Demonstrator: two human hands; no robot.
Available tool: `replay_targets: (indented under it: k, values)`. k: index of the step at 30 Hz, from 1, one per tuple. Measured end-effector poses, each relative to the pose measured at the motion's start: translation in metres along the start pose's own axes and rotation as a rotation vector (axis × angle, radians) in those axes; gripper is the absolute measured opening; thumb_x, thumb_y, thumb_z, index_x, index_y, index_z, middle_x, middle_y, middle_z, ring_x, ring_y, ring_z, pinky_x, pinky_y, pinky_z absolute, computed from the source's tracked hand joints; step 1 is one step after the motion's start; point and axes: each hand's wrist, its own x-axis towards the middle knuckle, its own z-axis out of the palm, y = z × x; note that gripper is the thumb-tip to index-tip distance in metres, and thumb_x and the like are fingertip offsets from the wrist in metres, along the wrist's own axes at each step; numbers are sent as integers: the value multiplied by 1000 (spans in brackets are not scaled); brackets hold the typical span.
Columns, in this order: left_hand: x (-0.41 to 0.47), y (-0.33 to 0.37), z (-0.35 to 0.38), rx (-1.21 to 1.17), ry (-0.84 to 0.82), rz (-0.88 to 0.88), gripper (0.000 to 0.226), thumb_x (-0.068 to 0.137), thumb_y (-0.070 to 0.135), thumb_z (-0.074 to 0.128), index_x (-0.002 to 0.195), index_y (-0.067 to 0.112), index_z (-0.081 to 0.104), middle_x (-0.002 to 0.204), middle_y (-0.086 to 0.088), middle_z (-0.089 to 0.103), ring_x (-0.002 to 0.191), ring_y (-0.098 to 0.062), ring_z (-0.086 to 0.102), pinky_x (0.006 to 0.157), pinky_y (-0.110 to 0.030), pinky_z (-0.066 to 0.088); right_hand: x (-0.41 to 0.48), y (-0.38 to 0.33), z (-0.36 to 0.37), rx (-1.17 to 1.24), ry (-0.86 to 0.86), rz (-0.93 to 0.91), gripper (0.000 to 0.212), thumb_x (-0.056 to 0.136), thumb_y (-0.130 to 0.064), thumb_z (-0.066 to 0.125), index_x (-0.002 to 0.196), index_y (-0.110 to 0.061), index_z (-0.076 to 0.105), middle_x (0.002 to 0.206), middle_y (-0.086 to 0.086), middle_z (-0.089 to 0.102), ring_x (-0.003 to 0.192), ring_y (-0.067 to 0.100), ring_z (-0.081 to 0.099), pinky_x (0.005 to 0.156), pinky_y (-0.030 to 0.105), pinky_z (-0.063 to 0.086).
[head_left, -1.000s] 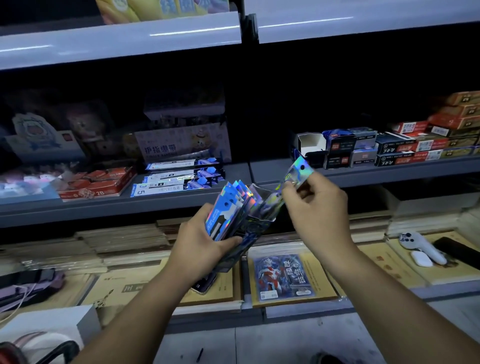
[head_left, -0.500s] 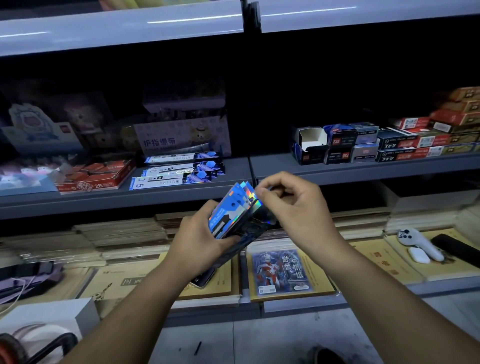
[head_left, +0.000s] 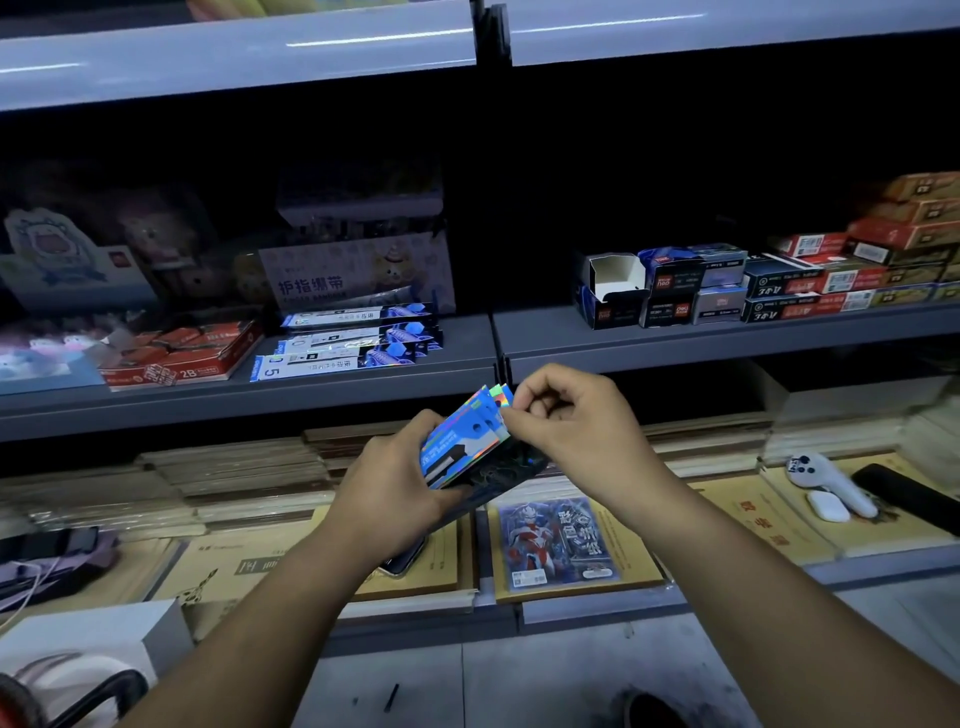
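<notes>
Our left hand (head_left: 395, 493) gripped a fanned stack of blue holographic packs (head_left: 457, 441), with fingers and thumb curled round its lower end. A dark flat thing (head_left: 498, 475) was pressed under the stack in the same grasp, and we could not tell what it was. Our right hand (head_left: 576, 426) pinched the stack's upper corner, at 1 o'clock from the left hand. Its thumb and forefinger were narrow on the foil edge and the other fingers curled in. The packs hung in mid-air before the middle shelf's lip (head_left: 260, 402), touching no shelf.

At 11 o'clock from the hands, matching packs (head_left: 353, 338) lay in rows on that shelf, and we judged that ours belonged there. At 5 o'clock a card sleeve (head_left: 558, 540) lay on notebooks.

We judged that the risk sat in the fan. The foil looked slick, the packs were splayed rather than squared, and one hand carried two things. Pulling one pack free by its corner could drag its neighbours out and spill them to the floor, or loosen the dark thing beneath.
</notes>
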Motion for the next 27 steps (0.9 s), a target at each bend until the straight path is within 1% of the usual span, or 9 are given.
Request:
replay_targets:
  k: [5, 8, 11, 13, 16, 20, 22, 25, 27]
  values:
    - [-1, 1, 1, 33, -25, -7, 56, 59, 68, 69, 103, 39, 52, 79, 11, 70, 73, -16, 68, 70, -42, 59, 0, 2, 2, -44, -36, 70, 16, 84, -12, 77, 70, -11, 68, 62, -3, 49, 60, 13, 43, 62, 32, 41]
    - [-1, 1, 0, 51, -26, -5, 52, 62, 61, 73, 104, 40, 52, 79, 11, 70, 74, -17, 68, 71, -42, 59, 0, 0, 3, -71, 4, 91, 13, 83, -6, 74, 71, -5, 69, 65, 10, 56, 62, 15, 45, 62, 30, 39]
    - [0, 2, 0, 50, -19, -11, 51, 61, 62, 71, 103, 41, 51, 79, 12, 70, 75, -16, 68, 72, -43, 59, 1, -2, 2, -16, 12, 127, 14, 89, -10, 71, 77, -3, 71, 75, 24, 67, 55, 15, 47, 60, 36, 46]
    - [1, 2, -1, 43, -19, -18, 52, 59, 64, 70, 101, 42, 51, 79, 12, 70, 76, -17, 68, 73, -43, 59, 2, -3, -1, 11, 39, 129, 17, 92, -14, 72, 77, -6, 72, 65, 14, 63, 47, 10, 43, 58, 36, 47]
    - [1, -1, -2, 25, -20, -29, 57, 53, 72, 65, 100, 42, 51, 78, 12, 71, 74, -17, 68, 72, -41, 59, 4, -4, -5, 44, 180, 103, 18, 92, -14, 69, 75, -7, 67, 54, -2, 51, 46, 9, 39, 52, 25, 36]
    - [2, -3, -3, 19, -15, -34, 51, 58, 64, 73, 100, 43, 50, 77, 12, 71, 73, -16, 68, 71, -40, 59, 7, -8, -11, 308, 373, 118, 19, 98, -12, 61, 80, -7, 59, 59, 2, 53, 41, 17, 41, 42, 27, 31]
    - [3, -5, -3, 15, -8, -33, 47, 66, 52, 82, 101, 45, 50, 78, 13, 70, 73, -15, 68, 71, -40, 59, 5, -11, -12, 370, 303, 127, 16, 98, -16, 66, 87, -3, 62, 64, 6, 57, 42, 20, 44, 39, 27, 34]
    - [3, -5, -3, -22, 13, -24, 45, 68, 48, 85, 98, 43, 52, 76, 14, 70, 71, -11, 67, 69, -39, 59, 1, -10, -8, 329, 141, 164, 16, 94, -20, 73, 90, -5, 70, 72, 20, 59, 43, 22, 47, 38, 26, 39]
    - [3, -5, -3, -39, 19, -31, 45, 69, 45, 87, 97, 40, 53, 75, 14, 70, 71, -12, 67, 68, -40, 59, 1, -9, -6, 301, 136, 161, 18, 94, -18, 73, 87, -2, 71, 70, 24, 61, 43, 26, 47, 40, 27, 39]
